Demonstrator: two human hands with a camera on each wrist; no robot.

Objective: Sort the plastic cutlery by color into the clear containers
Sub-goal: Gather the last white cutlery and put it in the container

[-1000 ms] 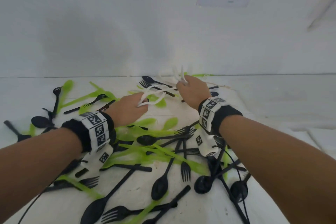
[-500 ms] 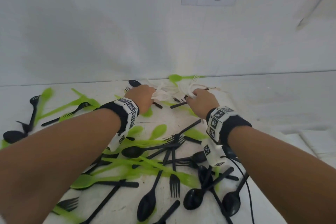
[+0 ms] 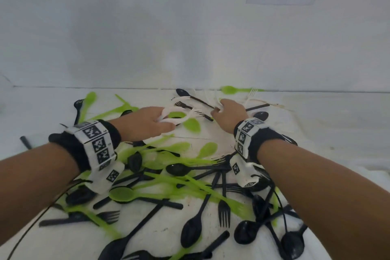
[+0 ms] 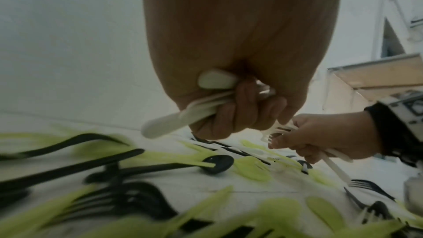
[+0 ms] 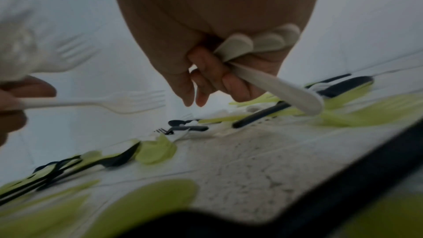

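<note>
Two hands (image 3: 185, 120), both gripping white cutlery (image 3: 179, 115).

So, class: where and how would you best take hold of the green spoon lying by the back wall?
The green spoon lies flat, bowl left, wall close behind: probably pinch its thin handle beside the bowl from above, clear of the white fork farther right.
</note>
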